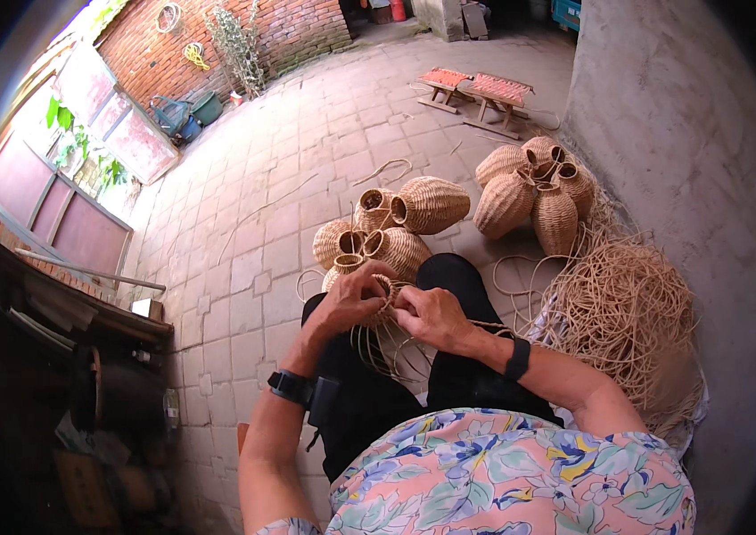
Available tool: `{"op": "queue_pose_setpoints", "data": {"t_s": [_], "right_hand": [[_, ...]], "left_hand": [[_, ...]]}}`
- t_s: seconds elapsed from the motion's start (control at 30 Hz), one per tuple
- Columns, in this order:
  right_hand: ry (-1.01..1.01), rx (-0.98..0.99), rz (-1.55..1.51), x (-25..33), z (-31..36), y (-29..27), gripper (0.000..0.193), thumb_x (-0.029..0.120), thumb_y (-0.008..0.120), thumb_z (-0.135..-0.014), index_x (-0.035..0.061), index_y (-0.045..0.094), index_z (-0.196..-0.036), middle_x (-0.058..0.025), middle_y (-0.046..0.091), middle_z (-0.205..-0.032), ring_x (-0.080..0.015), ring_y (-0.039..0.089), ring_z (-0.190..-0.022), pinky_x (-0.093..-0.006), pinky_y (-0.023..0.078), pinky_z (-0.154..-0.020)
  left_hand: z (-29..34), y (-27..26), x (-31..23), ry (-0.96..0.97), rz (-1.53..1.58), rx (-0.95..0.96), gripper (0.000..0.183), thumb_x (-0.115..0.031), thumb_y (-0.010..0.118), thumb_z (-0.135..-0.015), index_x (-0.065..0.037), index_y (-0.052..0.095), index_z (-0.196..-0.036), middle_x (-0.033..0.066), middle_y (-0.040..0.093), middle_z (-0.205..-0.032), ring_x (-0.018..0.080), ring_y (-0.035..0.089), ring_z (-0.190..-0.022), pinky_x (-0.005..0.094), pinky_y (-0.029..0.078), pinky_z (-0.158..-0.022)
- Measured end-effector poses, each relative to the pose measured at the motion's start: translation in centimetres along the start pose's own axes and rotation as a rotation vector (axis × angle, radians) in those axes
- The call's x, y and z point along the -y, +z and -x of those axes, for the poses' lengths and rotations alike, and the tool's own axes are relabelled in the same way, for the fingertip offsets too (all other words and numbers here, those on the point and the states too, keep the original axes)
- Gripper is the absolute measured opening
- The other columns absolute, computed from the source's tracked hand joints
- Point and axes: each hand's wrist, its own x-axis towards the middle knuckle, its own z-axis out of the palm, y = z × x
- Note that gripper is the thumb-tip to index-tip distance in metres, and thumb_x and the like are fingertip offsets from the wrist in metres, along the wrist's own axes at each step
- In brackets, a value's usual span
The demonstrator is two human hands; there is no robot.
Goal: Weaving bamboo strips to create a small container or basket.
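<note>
Above my lap, a small woven piece of straw-coloured cord (384,285) sits between my hands, with loose strands hanging below it. My left hand (348,305) has its fingers curled round the left side of its rim. On the other side my right hand (436,319) pinches at the rim, where the cord runs off to the right; the fingertips are partly hidden. Just beyond my hands lies a cluster of woven, vase-shaped baskets (436,205) with round dark mouths. A second cluster of similar baskets (555,219) stands farther right.
A big tangled heap of cord (628,308) lies at my right beside the grey wall (690,160). Two low stools with red woven seats (500,89) stand far off. Loose cords trail over the paved floor (244,254). Dark clutter (110,392) fills the left side.
</note>
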Motion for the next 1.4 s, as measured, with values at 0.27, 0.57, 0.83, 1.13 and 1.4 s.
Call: {"op": "queue_pose_setpoints", "data": {"t_s": [0.27,0.57,0.83,1.13,1.4], "right_hand": [[0.101,0.227,0.079,-0.5,2.7,-3.2,0.030,0.023,0.065,-0.080,0.0056,0.060,-0.104,-0.0167,0.069,-0.080,-0.0368,0.068,-0.079,-0.0476,0.052,-0.073],[0.051,0.174,-0.001,-1.6,4.2,-5.8,0.018,0.023,0.065,-0.087,0.0080,0.066,-0.096,-0.0147,0.068,-0.078,-0.0340,0.068,-0.076,-0.0414,0.051,-0.066],[0.011,0.175,0.084,-2.9,4.2,-5.2,0.020,0.028,0.060,-0.095,0.0103,0.069,-0.097,-0.0149,0.067,-0.077,-0.0346,0.067,-0.074,-0.0417,0.051,-0.066],[-0.055,0.140,0.032,-1.3,1.4,-1.8,0.021,0.028,0.057,-0.096,0.0098,0.066,-0.092,-0.0146,0.065,-0.072,-0.0362,0.065,-0.070,-0.0445,0.049,-0.064],[-0.097,0.148,0.034,-0.6,0.1,-0.7,0.023,0.028,0.063,-0.093,0.0074,0.060,-0.083,-0.0167,0.063,-0.069,-0.0372,0.064,-0.068,-0.0460,0.047,-0.060]], "left_hand": [[0.7,3.0,1.8,0.001,-0.501,-0.678,0.032,-0.003,0.060,-0.076,-0.013,0.059,-0.107,0.0077,0.062,-0.069,0.0264,0.063,-0.063,0.0401,0.050,-0.059],[39.4,-20.4,29.4,-0.490,-1.074,-1.418,0.030,-0.013,0.063,-0.080,-0.006,0.064,-0.108,0.0058,0.061,-0.082,0.0174,0.063,-0.079,0.0321,0.052,-0.063],[37.5,-12.1,21.6,-1.179,-0.467,-0.718,0.050,-0.045,0.073,-0.074,-0.006,0.072,-0.104,0.0194,0.071,-0.094,0.0335,0.067,-0.095,0.0429,0.052,-0.085],[7.8,-0.5,1.3,0.036,-0.380,-0.478,0.044,0.001,0.061,-0.081,-0.011,0.062,-0.123,0.0121,0.062,-0.121,0.0185,0.058,-0.069,0.0318,0.052,-0.067],[6.7,0.0,1.9,-0.046,-0.446,-0.265,0.033,-0.008,0.064,-0.086,-0.009,0.057,-0.119,0.0147,0.069,-0.085,0.0232,0.068,-0.074,0.0356,0.051,-0.065]]}}
